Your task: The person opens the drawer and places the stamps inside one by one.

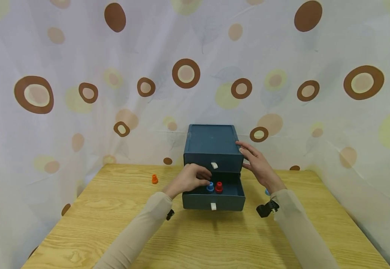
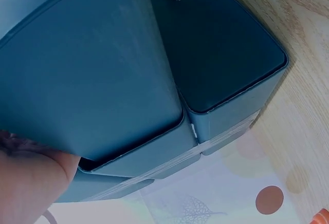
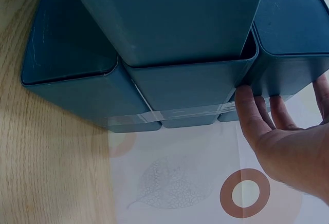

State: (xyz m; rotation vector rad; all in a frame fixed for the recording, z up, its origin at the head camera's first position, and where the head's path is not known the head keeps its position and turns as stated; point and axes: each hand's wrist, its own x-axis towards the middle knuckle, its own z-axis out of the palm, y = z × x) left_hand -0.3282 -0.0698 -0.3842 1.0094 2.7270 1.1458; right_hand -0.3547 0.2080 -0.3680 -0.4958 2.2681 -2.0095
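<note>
A dark blue drawer cabinet (image 1: 211, 139) stands at the table's back, its middle drawer (image 1: 198, 201) pulled out. Inside that drawer, a small stepped light-blue piece (image 1: 210, 188) stands upright beside a matching red piece (image 1: 219, 187). My left hand (image 1: 191, 178) reaches in over the drawer's left side, thumb and fingertips pinching at the top of the light-blue piece. The drawer wall hides these fingers in the left wrist view. My right hand (image 1: 256, 164) rests spread fingers against the top tier's right side, also seen from the right hand (image 3: 285, 142) in its wrist view.
An orange piece (image 1: 154, 179) stands on the wooden table (image 1: 114, 216) left of the cabinet. Another light-blue piece (image 1: 267, 192) is partly covered by the right wrist. Below the open drawer sits a closed bottom drawer (image 2: 221, 44). A patterned curtain (image 1: 211, 45) hangs close behind.
</note>
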